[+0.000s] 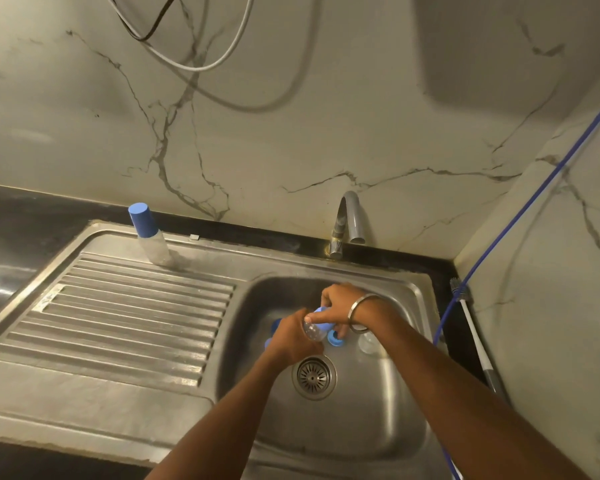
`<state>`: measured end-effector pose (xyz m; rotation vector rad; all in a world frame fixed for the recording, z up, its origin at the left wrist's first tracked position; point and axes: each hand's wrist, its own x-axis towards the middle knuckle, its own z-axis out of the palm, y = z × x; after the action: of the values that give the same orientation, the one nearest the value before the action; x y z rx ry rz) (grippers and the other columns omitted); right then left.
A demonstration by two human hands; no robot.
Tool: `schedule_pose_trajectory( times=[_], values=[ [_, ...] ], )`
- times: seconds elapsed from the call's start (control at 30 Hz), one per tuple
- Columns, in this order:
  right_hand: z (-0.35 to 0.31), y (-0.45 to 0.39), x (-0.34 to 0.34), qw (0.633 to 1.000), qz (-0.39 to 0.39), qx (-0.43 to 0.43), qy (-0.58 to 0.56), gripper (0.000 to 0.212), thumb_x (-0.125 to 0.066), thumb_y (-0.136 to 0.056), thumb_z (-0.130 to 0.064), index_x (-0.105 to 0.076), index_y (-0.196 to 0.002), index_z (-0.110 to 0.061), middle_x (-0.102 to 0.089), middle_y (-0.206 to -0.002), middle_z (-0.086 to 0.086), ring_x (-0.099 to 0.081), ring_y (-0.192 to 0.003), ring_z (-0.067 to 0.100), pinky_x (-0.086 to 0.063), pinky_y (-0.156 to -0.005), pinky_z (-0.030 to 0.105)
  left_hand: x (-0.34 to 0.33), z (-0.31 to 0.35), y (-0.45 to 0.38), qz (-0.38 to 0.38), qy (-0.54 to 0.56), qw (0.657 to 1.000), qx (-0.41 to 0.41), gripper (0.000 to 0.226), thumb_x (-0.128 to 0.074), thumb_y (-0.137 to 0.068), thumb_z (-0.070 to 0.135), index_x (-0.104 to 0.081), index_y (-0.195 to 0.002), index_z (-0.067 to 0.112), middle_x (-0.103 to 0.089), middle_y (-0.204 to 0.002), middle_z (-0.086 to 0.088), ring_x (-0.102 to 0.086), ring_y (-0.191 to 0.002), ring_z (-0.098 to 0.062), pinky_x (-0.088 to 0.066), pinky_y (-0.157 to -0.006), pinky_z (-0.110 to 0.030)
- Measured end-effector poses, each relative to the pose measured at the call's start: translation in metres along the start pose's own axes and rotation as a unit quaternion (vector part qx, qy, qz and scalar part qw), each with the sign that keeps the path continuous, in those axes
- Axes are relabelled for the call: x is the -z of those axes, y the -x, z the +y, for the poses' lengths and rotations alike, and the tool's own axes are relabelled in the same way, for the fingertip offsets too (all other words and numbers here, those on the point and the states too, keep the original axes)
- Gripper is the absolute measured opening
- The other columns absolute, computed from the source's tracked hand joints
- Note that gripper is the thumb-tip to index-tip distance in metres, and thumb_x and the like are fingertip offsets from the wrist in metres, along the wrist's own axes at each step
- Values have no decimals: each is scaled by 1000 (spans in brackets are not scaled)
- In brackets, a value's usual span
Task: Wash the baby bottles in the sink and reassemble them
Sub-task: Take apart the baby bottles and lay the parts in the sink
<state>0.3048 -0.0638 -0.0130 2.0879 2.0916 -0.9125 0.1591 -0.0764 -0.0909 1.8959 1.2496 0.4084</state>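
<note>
Over the steel sink basin (378, 427), my left hand (297, 339) grips a clear baby bottle (313, 331) lying sideways. My right hand (340, 304) holds the blue cap end of that bottle (321, 310) from above. A blue screw ring (335, 337) lies on the basin floor just beneath my right fingers. Another blue part (275, 325) peeks out behind my left hand. A clear piece (368, 344) sits on the basin floor under my right wrist. An assembled bottle with a blue cap (148, 233) stands upright at the back of the drainboard.
The grey tap (350, 218) curves over the basin's back edge, with no water visible. A ribbed drainboard (125, 313) fills the left. A bottle brush with a white handle (471, 327) leans in the right corner beside a blue hose (520, 216). The drain strainer (313, 376) sits mid-basin.
</note>
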Motion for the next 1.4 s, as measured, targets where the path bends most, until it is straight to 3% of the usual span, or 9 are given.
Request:
schedule_pose_trajectory(
  times=[0.13, 0.3, 0.47, 0.6, 0.7, 0.8, 0.9, 1.13, 1.4],
  values=[
    [-5, 1, 0, 999, -4, 45, -13, 25, -69, -83, -40, -53, -88, -21, -64, -86, 5, -62, -57, 11, -45, -51, 17, 0, -4, 0, 28, 29, 998, 38, 45, -79, -66, 23, -59, -106, 14, -67, -97, -1, -66, -90, -18, -56, -84, -40],
    [-1, 3, 5, 992, -3, 129, -3, 31, -75, -78, -22, -60, -105, -19, -60, -104, 3, -58, -91, 20, -47, -74, 26, 0, -7, -2, 32, 64, 997, 38, 47, -78, -66, 20, -60, -109, 15, -69, -99, -2, -67, -90, -18, -56, -84, -40],
    [-2, 2, 13, 981, -27, 191, -3, 29, -77, -75, -8, -67, -102, -10, -55, -115, 7, -54, -107, 23, -50, -95, 38, 2, -5, -7, 32, 77, 996, 18, 43, -76, -68, 21, -60, -107, 15, -68, -98, -2, -66, -89, -17, -56, -84, -41],
    [2, 3, 16, 990, 10, 123, -67, 30, -77, -76, -33, -65, -102, -24, -53, -111, -1, -56, -100, 20, -51, -85, 30, 1, -8, -8, 40, 92, 995, 21, 45, -79, -66, 20, -61, -107, 19, -69, -95, 4, -67, -85, -11, -57, -82, -38],
    [2, 0, 12, 998, 22, 59, 1, 35, -71, -79, -45, -59, -102, -22, -63, -101, 3, -60, -91, 21, -49, -76, 28, -1, -8, -9, 38, 65, 997, 18, 40, -80, -67, 22, -60, -101, 17, -67, -91, 3, -66, -82, -12, -57, -80, -37],
    [0, 1, 14, 994, 6, 99, 38, 31, -74, -79, -32, -56, -103, -22, -61, -102, 3, -59, -91, 21, -49, -76, 29, -2, -8, -10, 29, 59, 998, 16, 43, -78, -68, 23, -59, -106, 17, -67, -97, 1, -66, -87, -15, -57, -83, -37],
    [-4, 3, 17, 987, -26, 158, 34, 39, -77, -75, -15, -59, -110, -18, -55, -113, 5, -56, -102, 23, -52, -89, 35, -2, -11, -9, 28, 68, 997, 23, 42, -76, -69, 23, -59, -108, 18, -67, -97, 0, -66, -88, -15, -56, -84, -37],
    [-4, 4, 13, 996, 23, 92, -3, 39, -74, -79, -35, -56, -111, -22, -61, -107, 4, -57, -92, 20, -49, -78, 28, 0, -13, -8, 54, 96, 993, 30, 42, -80, -62, 21, -60, -99, 17, -68, -89, 2, -67, -81, -16, -58, -77, -37],
    [-9, 7, 24, 988, 4, 154, -7, 46, -73, -78, -10, -59, -122, -15, -57, -125, 6, -54, -113, 22, -43, -94, 25, 1, -20, -7, 61, 106, 992, 40, 47, -77, -59, 27, -60, -102, 23, -68, -91, 5, -67, -82, -12, -58, -78, -41]
  ],
)
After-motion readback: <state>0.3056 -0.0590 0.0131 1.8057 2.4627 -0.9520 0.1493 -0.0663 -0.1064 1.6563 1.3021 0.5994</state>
